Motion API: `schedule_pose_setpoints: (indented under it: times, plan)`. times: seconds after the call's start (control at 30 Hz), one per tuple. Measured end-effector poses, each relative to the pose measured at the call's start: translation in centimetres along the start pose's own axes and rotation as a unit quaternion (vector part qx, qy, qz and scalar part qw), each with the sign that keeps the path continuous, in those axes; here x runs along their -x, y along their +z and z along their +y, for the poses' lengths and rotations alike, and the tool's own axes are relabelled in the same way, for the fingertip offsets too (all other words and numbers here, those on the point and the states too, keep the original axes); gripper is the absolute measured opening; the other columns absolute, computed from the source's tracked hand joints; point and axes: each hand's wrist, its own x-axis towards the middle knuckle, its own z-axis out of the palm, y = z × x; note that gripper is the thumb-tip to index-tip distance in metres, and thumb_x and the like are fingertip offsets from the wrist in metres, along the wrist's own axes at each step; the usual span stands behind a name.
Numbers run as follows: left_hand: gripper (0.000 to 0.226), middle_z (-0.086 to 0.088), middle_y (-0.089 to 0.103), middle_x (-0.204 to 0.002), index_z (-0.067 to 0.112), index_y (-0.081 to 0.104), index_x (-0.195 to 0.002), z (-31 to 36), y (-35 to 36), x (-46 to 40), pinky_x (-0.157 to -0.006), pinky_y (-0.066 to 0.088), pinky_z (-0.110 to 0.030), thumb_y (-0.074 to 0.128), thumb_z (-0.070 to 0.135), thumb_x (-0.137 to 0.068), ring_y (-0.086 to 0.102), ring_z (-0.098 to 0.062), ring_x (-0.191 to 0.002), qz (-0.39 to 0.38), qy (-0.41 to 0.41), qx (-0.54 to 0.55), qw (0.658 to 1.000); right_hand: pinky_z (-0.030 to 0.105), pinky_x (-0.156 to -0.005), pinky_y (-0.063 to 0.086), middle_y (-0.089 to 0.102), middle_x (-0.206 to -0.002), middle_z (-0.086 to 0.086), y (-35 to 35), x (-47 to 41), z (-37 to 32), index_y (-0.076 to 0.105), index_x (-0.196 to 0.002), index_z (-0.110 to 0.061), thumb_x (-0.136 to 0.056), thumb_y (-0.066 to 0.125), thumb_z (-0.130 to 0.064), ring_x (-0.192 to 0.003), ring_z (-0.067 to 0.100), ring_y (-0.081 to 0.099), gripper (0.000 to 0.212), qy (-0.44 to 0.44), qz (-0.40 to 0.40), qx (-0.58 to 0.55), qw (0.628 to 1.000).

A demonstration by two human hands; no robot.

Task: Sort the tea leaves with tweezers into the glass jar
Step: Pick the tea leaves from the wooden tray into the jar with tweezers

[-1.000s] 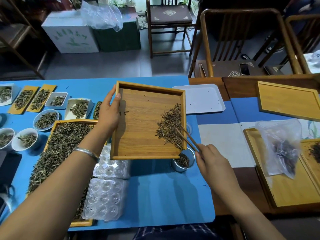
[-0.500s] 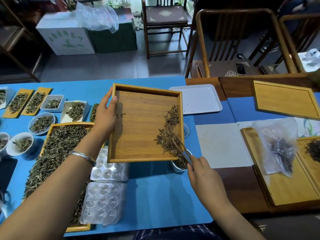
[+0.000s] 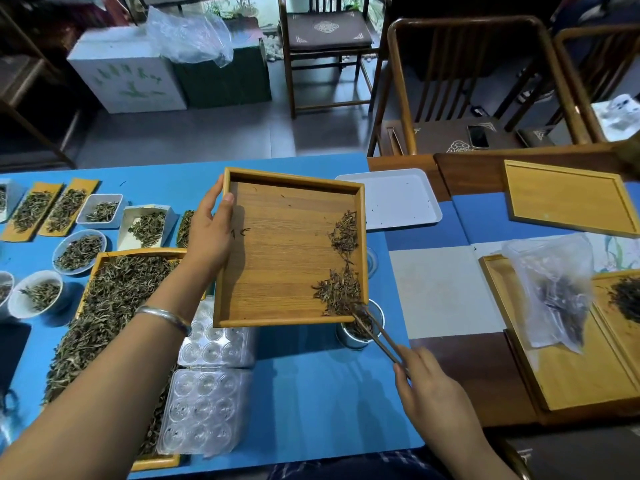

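A: Nearest us, what is the right hand [image 3: 434,386] doing?
B: Its fingers [image 3: 403,370] are curled round the tweezers [image 3: 375,332], pinching the near end. The tips reach the tray's near right corner, right above the glass jar [image 3: 360,327].

A: And the jar?
B: It stands on the blue tabletop [image 3: 311,393], partly under the wooden tray [image 3: 287,251], with dark leaves inside.

A: Where are the tea leaves [image 3: 341,289]?
B: In two clumps along the tray's right edge, the lower one at the tweezer tips.

A: The left hand [image 3: 207,237]?
B: It grips the tray's left rim, thumb over the edge, holding it above the tabletop. A bangle [image 3: 164,317] sits on that wrist.

A: Farther off?
B: A clear blister pack [image 3: 207,386], a big leaf tray [image 3: 104,306] at left, then a white tray [image 3: 394,199] beyond.
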Motion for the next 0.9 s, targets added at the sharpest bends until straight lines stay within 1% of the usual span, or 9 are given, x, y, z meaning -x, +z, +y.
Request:
schedule_pose_setpoints:
  times: [0.1, 0.2, 0.33, 0.43, 0.53, 0.6, 0.7, 0.8, 0.9]
  plan:
    - [0.047, 0.005, 0.048, -0.145, 0.034, 0.039, -0.150, 0.1, 0.0, 0.1, -0.083, 0.047, -0.020, 0.041, 0.044, -0.104, 0.055, -0.003, -0.112, 0.000, -0.002, -0.001, 1.000, 0.027, -0.033, 0.041, 0.065, -0.082, 0.008, -0.5, 0.2, 0.4, 0.069, -0.101, -0.003, -0.072, 0.080, -0.008, -0.048, 0.025, 0.063, 0.031, 0.015, -0.013, -0.017, 1.000]
    - [0.046, 0.000, 0.049, -0.148, 0.035, 0.040, -0.149, -0.1, -0.1, 0.0, -0.094, 0.047, -0.028, 0.041, 0.044, -0.104, 0.053, -0.016, -0.125, 0.013, -0.013, 0.006, 1.000, 0.033, -0.040, 0.044, 0.063, -0.087, 0.008, -1.2, -0.5, 0.3, 0.066, -0.108, -0.006, -0.083, 0.070, -0.013, -0.053, 0.027, 0.063, 0.026, 0.027, -0.023, -0.020, 0.999]
    - [0.046, 0.001, 0.052, -0.143, 0.030, 0.041, -0.150, -0.4, -0.4, 0.0, -0.078, 0.047, -0.011, 0.041, 0.041, -0.105, 0.057, -0.008, -0.116, 0.024, -0.001, -0.004, 1.000, 0.032, -0.044, 0.042, 0.061, -0.089, 0.006, -2.0, -1.2, 0.1, 0.064, -0.110, -0.008, -0.088, 0.064, -0.017, -0.058, 0.027, 0.063, 0.024, 0.021, -0.036, -0.013, 0.999]
    - [0.047, 0.004, 0.055, -0.136, 0.030, 0.040, -0.150, -0.5, -0.7, -0.1, -0.073, 0.046, -0.008, 0.041, 0.041, -0.105, 0.059, 0.004, -0.102, 0.026, -0.007, -0.005, 1.000, 0.027, -0.043, 0.036, 0.059, -0.086, 0.004, -2.8, -1.4, -0.2, 0.065, -0.106, -0.010, -0.086, 0.065, -0.017, -0.055, 0.024, 0.061, 0.021, 0.014, -0.036, -0.010, 0.999]
    - [0.046, 0.011, 0.059, -0.123, 0.031, 0.041, -0.150, -0.5, -0.9, 0.1, -0.067, 0.048, -0.005, 0.041, 0.041, -0.105, 0.061, 0.015, -0.090, 0.028, -0.009, -0.014, 0.999, 0.032, -0.045, 0.044, 0.058, -0.087, 0.002, -3.5, -1.9, -0.9, 0.063, -0.108, -0.013, -0.089, 0.060, -0.022, -0.059, 0.022, 0.062, 0.021, -0.004, -0.031, -0.016, 0.999]
    - [0.046, 0.010, 0.060, -0.123, 0.032, 0.041, -0.149, -0.4, -0.9, 0.1, -0.070, 0.049, -0.009, 0.041, 0.042, -0.104, 0.061, 0.013, -0.091, 0.030, -0.011, -0.019, 0.999, 0.033, -0.044, 0.045, 0.058, -0.087, 0.002, -3.7, -2.4, -1.4, 0.063, -0.109, -0.013, -0.089, 0.061, -0.021, -0.058, 0.022, 0.062, 0.022, -0.018, -0.017, -0.014, 1.000]
    - [0.045, 0.010, 0.062, -0.122, 0.033, 0.043, -0.148, -0.5, -0.8, 0.0, -0.079, 0.050, -0.015, 0.042, 0.042, -0.104, 0.062, 0.010, -0.094, 0.033, -0.012, -0.017, 0.999, 0.028, -0.041, 0.034, 0.056, -0.085, 0.003, -3.3, -3.9, -2.4, 0.063, -0.110, -0.012, -0.089, 0.063, -0.020, -0.053, 0.023, 0.057, 0.023, -0.041, -0.002, -0.007, 0.999]
    - [0.045, 0.010, 0.059, -0.127, 0.036, 0.043, -0.148, -0.3, -0.6, 0.0, -0.088, 0.048, -0.024, 0.041, 0.044, -0.104, 0.058, 0.008, -0.100, 0.035, -0.013, -0.025, 0.999, 0.029, -0.045, 0.034, 0.057, -0.095, 0.005, -1.8, -5.2, -3.1, 0.059, -0.118, -0.012, -0.096, 0.052, -0.025, -0.059, 0.027, 0.058, 0.027, -0.065, -0.002, 0.013, 0.998]
    - [0.044, 0.011, 0.058, -0.127, 0.035, 0.043, -0.148, -0.2, -0.4, -0.1, -0.082, 0.046, -0.017, 0.040, 0.043, -0.105, 0.055, 0.011, -0.097, 0.033, -0.009, -0.030, 0.999, 0.033, -0.048, 0.040, 0.057, -0.104, 0.006, -0.7, -5.4, -3.2, 0.055, -0.123, -0.012, -0.099, 0.045, -0.027, -0.066, 0.029, 0.060, 0.031, -0.067, -0.015, 0.012, 0.998]
